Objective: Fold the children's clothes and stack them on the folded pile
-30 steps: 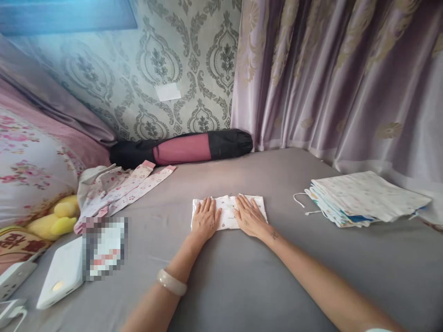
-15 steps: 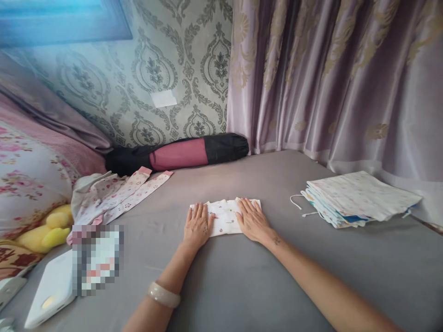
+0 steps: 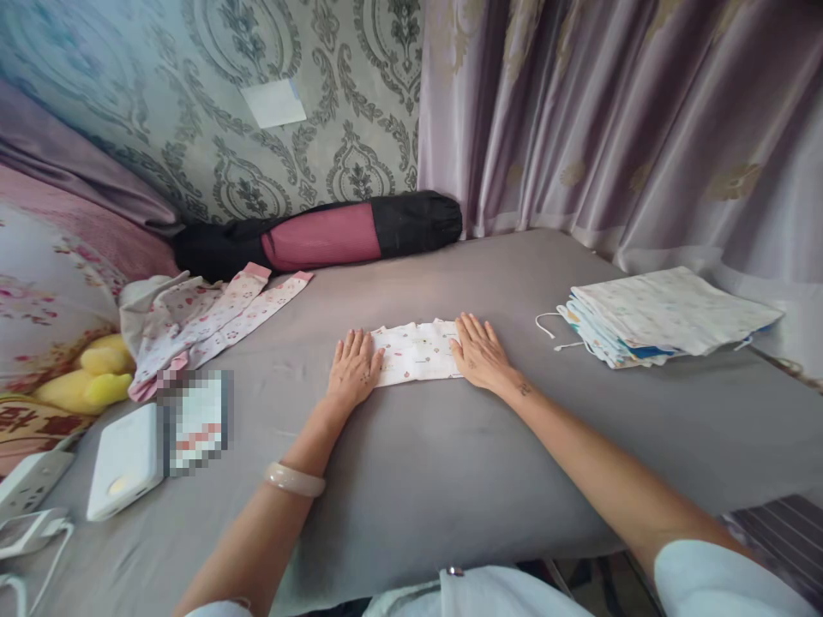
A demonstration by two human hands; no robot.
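Note:
A small white cloth with a tiny coloured print (image 3: 421, 351) lies folded into a flat strip on the grey bed sheet (image 3: 424, 463). At its left end rests my left hand (image 3: 352, 367), palm down, with the fingers stretched out and a pale bangle (image 3: 294, 480) on the forearm. Over the right end my right hand (image 3: 481, 353) lies flat, fingers extended. Both hands touch the cloth without gripping it, and they cover its two ends.
To the right sits a stack of folded printed cloths (image 3: 669, 313) with loose white cords. On the left are patterned baby clothes (image 3: 212, 317), a yellow plush toy (image 3: 96, 373), a white power bank (image 3: 129, 463) and a power strip (image 3: 35, 480). A black and pink roll bag (image 3: 321, 236) lies along the wall.
My hands have moved apart toward the cloth's ends, and more of its printed middle shows. The view has tilted down, bringing my clothing and the bed's near edge into sight.

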